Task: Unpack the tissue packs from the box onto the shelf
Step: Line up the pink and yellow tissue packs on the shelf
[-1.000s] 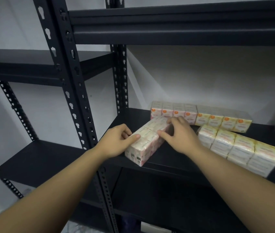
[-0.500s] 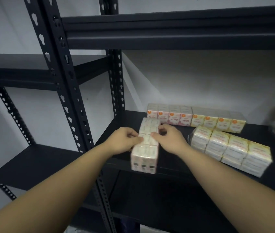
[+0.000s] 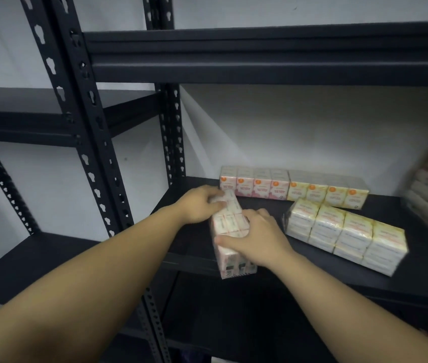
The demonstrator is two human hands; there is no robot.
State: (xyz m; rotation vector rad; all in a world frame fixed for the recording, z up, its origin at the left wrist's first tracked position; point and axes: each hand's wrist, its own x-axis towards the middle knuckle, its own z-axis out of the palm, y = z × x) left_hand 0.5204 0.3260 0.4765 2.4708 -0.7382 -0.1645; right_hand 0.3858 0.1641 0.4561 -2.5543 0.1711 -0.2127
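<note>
Now pink tissue pack (image 3: 229, 233) turned lengthwise.

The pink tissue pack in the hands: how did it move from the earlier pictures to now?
Both hands, left and right, turned the pink tissue pack from slanting to end-on, overhanging the shelf edge. The yellow pack and back row stayed.

A white wall (image 3: 312, 127) stood behind the racking, and a second black rack (image 3: 24, 116) stood at the left beside it.
</note>
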